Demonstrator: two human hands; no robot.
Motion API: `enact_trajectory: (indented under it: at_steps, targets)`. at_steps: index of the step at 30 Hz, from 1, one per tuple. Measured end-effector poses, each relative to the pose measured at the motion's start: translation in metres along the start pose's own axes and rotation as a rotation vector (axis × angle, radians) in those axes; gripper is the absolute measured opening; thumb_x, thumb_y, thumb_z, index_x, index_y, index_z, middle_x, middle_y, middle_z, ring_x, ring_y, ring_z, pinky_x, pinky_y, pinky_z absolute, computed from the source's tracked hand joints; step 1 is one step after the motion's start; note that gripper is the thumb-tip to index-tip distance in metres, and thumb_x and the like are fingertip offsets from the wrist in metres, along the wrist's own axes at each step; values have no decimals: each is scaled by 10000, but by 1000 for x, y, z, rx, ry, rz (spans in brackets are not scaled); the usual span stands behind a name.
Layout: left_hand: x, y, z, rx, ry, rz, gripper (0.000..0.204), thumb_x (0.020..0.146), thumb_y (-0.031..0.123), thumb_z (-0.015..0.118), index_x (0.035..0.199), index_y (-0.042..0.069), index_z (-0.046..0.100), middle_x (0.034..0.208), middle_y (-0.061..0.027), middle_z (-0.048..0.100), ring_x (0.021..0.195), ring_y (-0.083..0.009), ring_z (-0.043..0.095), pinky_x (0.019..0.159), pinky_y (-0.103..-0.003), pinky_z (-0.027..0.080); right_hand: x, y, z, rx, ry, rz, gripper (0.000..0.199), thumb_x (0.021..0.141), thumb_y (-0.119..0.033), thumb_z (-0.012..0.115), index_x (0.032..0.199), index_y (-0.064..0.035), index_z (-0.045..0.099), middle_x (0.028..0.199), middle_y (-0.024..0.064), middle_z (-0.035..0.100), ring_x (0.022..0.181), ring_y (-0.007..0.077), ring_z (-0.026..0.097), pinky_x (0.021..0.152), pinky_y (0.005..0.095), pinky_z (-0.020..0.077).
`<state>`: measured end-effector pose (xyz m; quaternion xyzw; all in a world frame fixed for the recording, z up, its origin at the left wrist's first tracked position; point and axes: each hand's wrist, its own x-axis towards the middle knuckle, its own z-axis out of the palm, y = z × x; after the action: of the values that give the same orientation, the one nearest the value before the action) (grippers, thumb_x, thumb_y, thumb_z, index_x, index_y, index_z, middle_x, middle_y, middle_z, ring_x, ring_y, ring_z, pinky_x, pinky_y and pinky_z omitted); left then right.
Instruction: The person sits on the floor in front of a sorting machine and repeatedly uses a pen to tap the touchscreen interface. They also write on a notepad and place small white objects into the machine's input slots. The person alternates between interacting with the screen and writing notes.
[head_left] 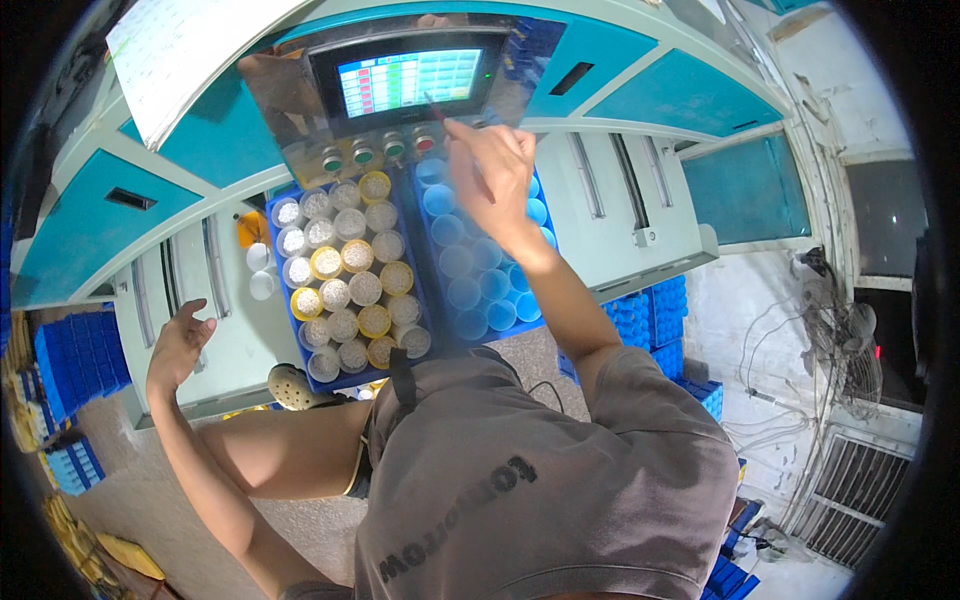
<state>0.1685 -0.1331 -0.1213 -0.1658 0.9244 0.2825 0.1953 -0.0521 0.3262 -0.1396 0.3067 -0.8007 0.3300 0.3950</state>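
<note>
My right hand [495,170] is raised at the control panel, its fingers closed. A thin, dark, pen-like stick [436,110] reaches from the fingertips toward the lit touchscreen [410,80]; its details are blurred. Below the screen sits a row of round push buttons [394,148], green and red. Under my right forearm is a blue crate of empty translucent cups [465,292]. Left of it, a second blue crate holds several white and yellow-rimmed cups filled with small white pieces [357,255]. My left hand [180,345] hangs open beside the machine's left ledge, holding nothing.
Teal-and-white machine housing [660,95] spans the far side, with a pale ledge [600,215] on the right. Papers [190,55] lie at top left. Blue crates [80,360] are stacked at left. A fan [855,360] and loose cables [775,400] stand along the right wall.
</note>
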Motion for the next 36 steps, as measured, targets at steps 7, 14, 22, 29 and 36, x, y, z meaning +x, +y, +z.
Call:
enact_trajectory:
  at_steps: [7,14,22,29,36]
  targets:
    - [3,0,1,-18,-6,3,586,1034,402,699,1451,5,588,963,-222,768,918,-312,735,865,-426,555,20,11,-15,-151,54,52,232,897,-115,749,1127,-92,771,896,12,743,850,198,636,845,403,381]
    - [4,2,0,38,-9,10,590,1027,412,707,1442,7,596,957,-224,764,909,-304,730,853,-421,557,24,15,-10,-82,61,5,240,883,-108,766,1122,-101,781,881,2,741,844,188,640,841,396,380]
    - [3,-3,2,18,2,15,594,1021,423,714,1428,5,607,941,-220,757,873,-295,717,824,-419,551,-2,16,-22,-92,-25,66,227,905,-55,736,1126,-78,783,879,1,761,831,184,658,852,375,380]
    - [5,-6,3,-1,2,25,605,1020,428,713,1442,9,601,935,-224,756,855,-291,710,810,-417,546,-12,18,-17,-112,-35,73,188,894,-82,750,1080,-75,780,846,19,736,821,199,637,803,395,384]
    - [6,-9,3,-38,-8,12,620,1020,426,714,1447,-6,591,969,-232,766,889,-291,725,830,-418,553,-16,10,-9,-6,-102,51,303,860,7,767,1152,-72,780,941,27,776,853,192,676,820,362,389]
